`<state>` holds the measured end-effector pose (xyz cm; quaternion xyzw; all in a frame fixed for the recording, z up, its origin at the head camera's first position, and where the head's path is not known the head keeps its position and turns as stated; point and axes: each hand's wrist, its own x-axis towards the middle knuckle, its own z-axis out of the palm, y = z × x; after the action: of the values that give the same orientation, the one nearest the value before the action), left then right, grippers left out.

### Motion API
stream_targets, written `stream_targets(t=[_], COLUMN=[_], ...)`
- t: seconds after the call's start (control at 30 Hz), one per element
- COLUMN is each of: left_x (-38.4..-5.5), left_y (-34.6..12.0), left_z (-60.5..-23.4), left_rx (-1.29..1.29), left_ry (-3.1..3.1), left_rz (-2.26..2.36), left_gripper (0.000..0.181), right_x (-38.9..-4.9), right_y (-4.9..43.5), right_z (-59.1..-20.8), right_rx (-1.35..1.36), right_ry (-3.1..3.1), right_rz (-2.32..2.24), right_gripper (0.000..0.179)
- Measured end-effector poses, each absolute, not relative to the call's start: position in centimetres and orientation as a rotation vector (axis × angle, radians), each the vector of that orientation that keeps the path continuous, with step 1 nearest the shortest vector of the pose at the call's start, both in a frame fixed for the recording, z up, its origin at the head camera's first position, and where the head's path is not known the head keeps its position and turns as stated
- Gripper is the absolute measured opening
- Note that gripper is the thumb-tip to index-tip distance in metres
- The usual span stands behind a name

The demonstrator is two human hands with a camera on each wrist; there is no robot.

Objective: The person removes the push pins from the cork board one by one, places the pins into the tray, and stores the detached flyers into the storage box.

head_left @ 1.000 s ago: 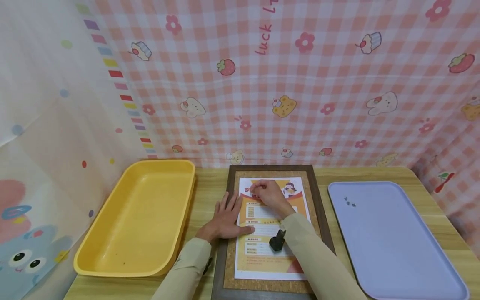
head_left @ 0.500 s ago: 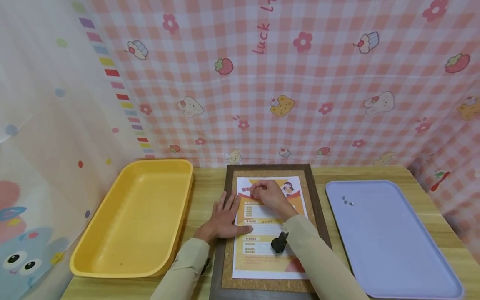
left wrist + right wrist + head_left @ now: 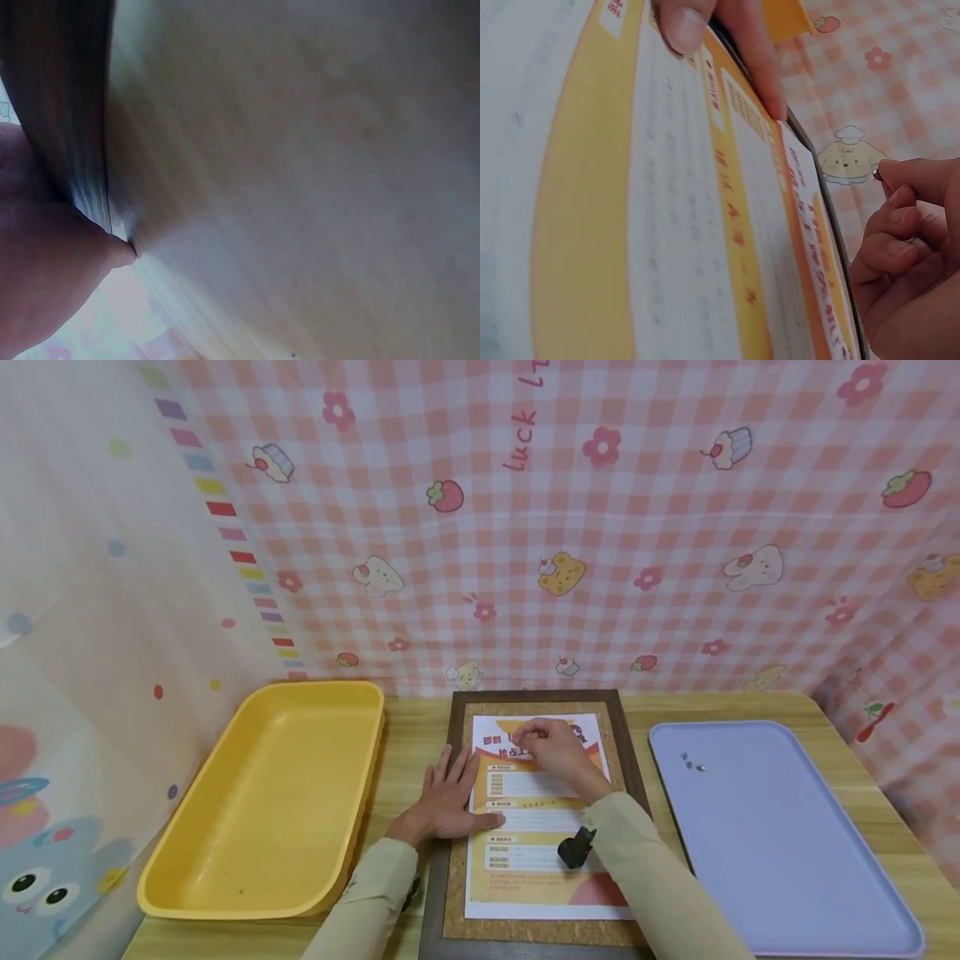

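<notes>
A printed paper poster [image 3: 517, 893] lies on a dark-framed cork board [image 3: 551, 932]. My left hand [image 3: 448, 800] rests spread over the board's left edge, with the thumb on the paper. Over the poster's title, my right hand [image 3: 558, 753] pinches a tiny thumbtack [image 3: 877, 174] between thumb and forefinger. In the right wrist view the tack is a small dark speck, held apart from the paper, and the other fingers are curled. The left wrist view shows part of my left hand [image 3: 52, 262] against the frame's dark edge [image 3: 64, 97].
To the right lies a lilac tray [image 3: 795, 843] with several small shiny tacks [image 3: 689, 765] near its upper left corner. A deep yellow bin [image 3: 262, 810] stands on the left of the wooden table [image 3: 416, 714]. A checked curtain [image 3: 465, 552] hangs behind.
My right hand has shifted right and lifted slightly over the poster's title, uncovering more of its print. The left hand stays in place. The head view has drifted slightly.
</notes>
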<state>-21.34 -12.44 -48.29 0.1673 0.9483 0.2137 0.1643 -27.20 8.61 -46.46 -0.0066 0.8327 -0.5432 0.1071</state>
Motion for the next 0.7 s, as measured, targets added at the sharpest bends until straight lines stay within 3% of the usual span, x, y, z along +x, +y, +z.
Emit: stream_targets(t=[0.7], left_x=[-21.2], left_y=[-12.6], left_z=[-48.3], left_rx=[0.495], left_ry=[2.696], left_rz=[0.603], left_gripper=[0.109], right_x=[-26.3], right_y=[17.3], right_z=[-43.5], right_rx=[0.035], right_ry=[2.487], right_rz=[-1.641], right_gripper=[0.021])
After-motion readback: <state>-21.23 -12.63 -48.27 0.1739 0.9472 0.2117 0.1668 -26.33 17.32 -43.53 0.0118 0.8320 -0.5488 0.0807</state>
